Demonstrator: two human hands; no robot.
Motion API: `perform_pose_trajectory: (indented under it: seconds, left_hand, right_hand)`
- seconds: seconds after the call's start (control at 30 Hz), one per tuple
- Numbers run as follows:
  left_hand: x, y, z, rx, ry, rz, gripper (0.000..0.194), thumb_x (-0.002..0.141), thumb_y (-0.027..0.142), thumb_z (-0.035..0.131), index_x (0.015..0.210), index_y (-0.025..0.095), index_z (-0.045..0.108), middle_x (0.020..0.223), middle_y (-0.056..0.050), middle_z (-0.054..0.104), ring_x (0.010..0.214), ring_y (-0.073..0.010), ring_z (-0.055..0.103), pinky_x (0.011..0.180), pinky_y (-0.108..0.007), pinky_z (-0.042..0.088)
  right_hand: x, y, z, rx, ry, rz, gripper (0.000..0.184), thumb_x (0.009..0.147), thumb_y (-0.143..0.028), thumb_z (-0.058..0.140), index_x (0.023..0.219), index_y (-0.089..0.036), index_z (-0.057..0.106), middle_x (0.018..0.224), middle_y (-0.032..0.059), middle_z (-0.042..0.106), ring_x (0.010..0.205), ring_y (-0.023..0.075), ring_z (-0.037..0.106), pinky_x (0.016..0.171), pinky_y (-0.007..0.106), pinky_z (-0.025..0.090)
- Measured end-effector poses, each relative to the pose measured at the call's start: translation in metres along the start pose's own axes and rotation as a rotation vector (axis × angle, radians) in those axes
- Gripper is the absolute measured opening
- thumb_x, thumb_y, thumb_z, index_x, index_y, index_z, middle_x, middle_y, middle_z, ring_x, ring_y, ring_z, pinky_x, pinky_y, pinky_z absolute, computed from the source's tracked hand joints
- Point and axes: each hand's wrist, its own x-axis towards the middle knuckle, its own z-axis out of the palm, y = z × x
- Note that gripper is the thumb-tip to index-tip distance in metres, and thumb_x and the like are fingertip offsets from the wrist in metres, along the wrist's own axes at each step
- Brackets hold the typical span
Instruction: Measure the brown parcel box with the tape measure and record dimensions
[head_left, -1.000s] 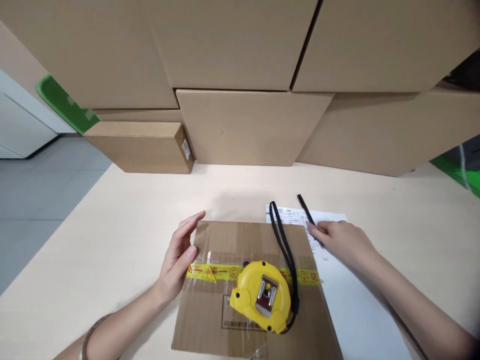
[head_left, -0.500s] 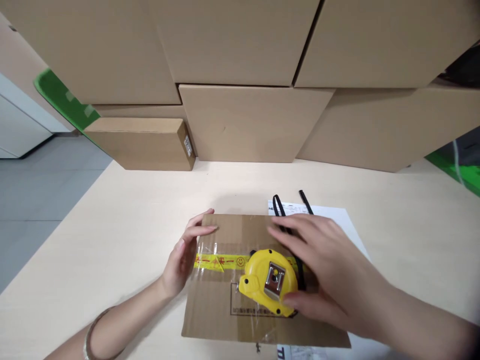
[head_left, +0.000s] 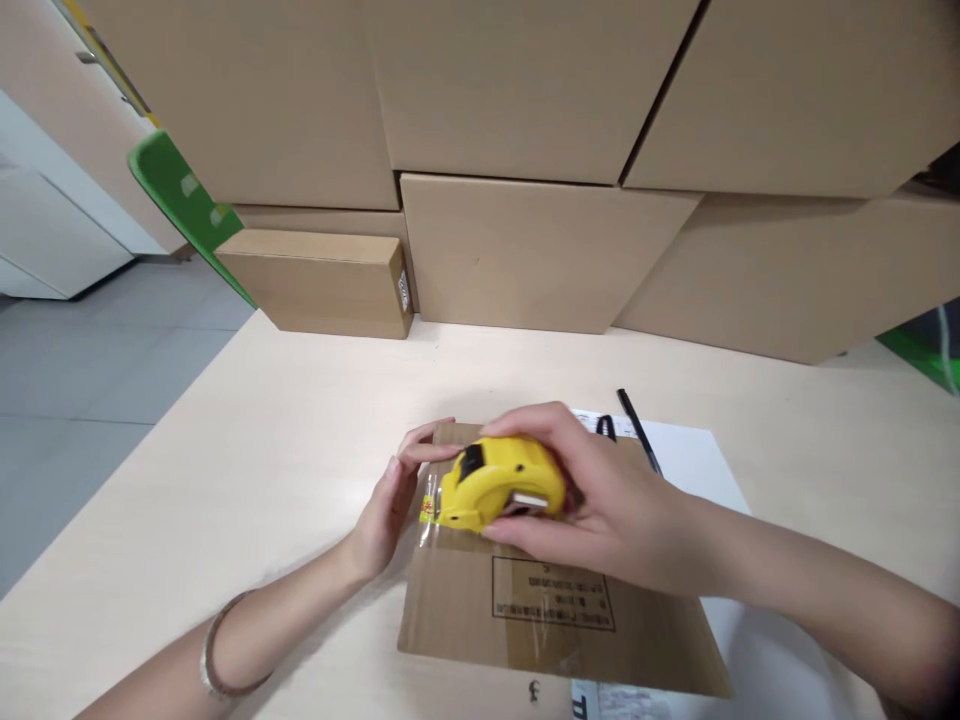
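Observation:
A yellow tape measure point(head_left: 510, 482) with a metal belt clip is gripped in my right hand point(head_left: 592, 500), thumb on the near side and fingers over the far side. It is held over the upper left part of a taped cardboard box point(head_left: 465, 600), its mouth end pointing left. Whether it touches the box I cannot tell. My left hand point(head_left: 390, 500) holds the box at its left edge, with fingertips over the top corner. Yellow printed tape point(head_left: 427, 508) shows at that edge; the rest of the strip is covered. A black strap loop point(head_left: 606, 428) sticks up behind my right hand.
White paper point(head_left: 697, 460) lies partly under the box, with a black pen point(head_left: 637, 430) on it. Large cartons point(head_left: 525, 255) are stacked along the back of the table, and a smaller carton point(head_left: 315, 285) stands at the back left.
My right hand has picked up the tape measure from the box top, tilted it and moved it left toward the box's edge. My left hand still holds the box. The view has shifted slightly.

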Motion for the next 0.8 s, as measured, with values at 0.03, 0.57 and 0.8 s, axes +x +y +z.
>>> perform_pose_trajectory:
  seconds: [0.03, 0.57, 0.8]
  left_hand:
    - [0.000, 0.001, 0.001, -0.022, 0.024, -0.034, 0.053, 0.095, 0.068, 0.052, 0.106, 0.024, 0.079, 0.140, -0.007, 0.065, 0.142, -0.0345, 0.049, 0.122, -0.046, 0.036]
    - [0.007, -0.005, -0.025, 0.191, -0.292, 0.164, 0.040, 0.094, 0.051, 0.064, 0.129, 0.032, 0.068, 0.145, -0.009, 0.049, 0.145, -0.0349, 0.038, 0.121, -0.049, 0.030]
    - [0.008, -0.008, -0.031, 0.238, -0.309, 0.148, 0.039, 0.096, 0.050, 0.062, 0.131, 0.034, 0.067, 0.148, -0.008, 0.045, 0.145, -0.0324, 0.036, 0.118, -0.045, 0.031]
  right_hand:
    - [0.008, -0.002, 0.002, -0.001, -0.044, -0.003, 0.047, 0.093, -0.041, 0.071, 0.133, -0.031, 0.047, 0.122, 0.0043, 0.070, 0.094, 0.0180, 0.070, 0.076, 0.031, 0.055]
    - [-0.020, 0.016, 0.000, -0.318, 0.052, -0.023, 0.051, 0.086, -0.024, 0.070, 0.135, -0.035, 0.060, 0.103, 0.0011, 0.070, 0.083, 0.0176, 0.068, 0.073, 0.030, 0.054]
    - [-0.112, 0.034, -0.059, -0.494, 0.155, 0.077, 0.039, 0.083, -0.025, 0.080, 0.117, -0.034, 0.064, 0.099, 0.0007, 0.074, 0.082, 0.0195, 0.071, 0.070, 0.029, 0.057]
